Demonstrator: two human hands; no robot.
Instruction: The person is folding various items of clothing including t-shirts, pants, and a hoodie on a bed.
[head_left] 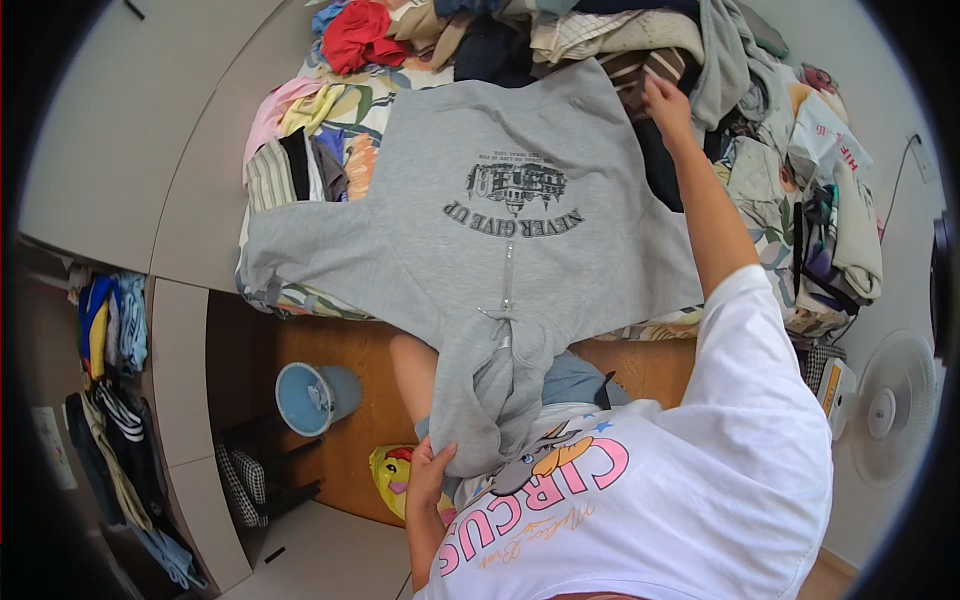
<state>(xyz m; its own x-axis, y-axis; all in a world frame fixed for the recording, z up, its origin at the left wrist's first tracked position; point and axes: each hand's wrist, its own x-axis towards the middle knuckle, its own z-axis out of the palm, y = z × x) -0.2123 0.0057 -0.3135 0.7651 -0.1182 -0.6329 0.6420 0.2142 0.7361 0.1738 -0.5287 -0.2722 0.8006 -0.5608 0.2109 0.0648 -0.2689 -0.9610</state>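
Note:
A grey hooded sweatshirt [420, 170] lies spread over the bed, its dark print upside down to me. Its hem points to the far side, and the hood [480, 400] hangs over the near edge toward my lap. My left hand [430, 475] pinches the hood's edge at the lower left. Stretched far forward, my right hand [667, 105] is closed beside the sweatshirt's far right hem, against a brown striped garment [635, 75]. What its fingers hold is hidden.
Piled clothes, among them a red garment [358, 38], line the bed's far side. Folded clothes [272, 178] lie left, and a white bag [828, 135] right. A blue bin [318, 397] and yellow bag [392, 482] stand on the floor; a fan [882, 412] is at right.

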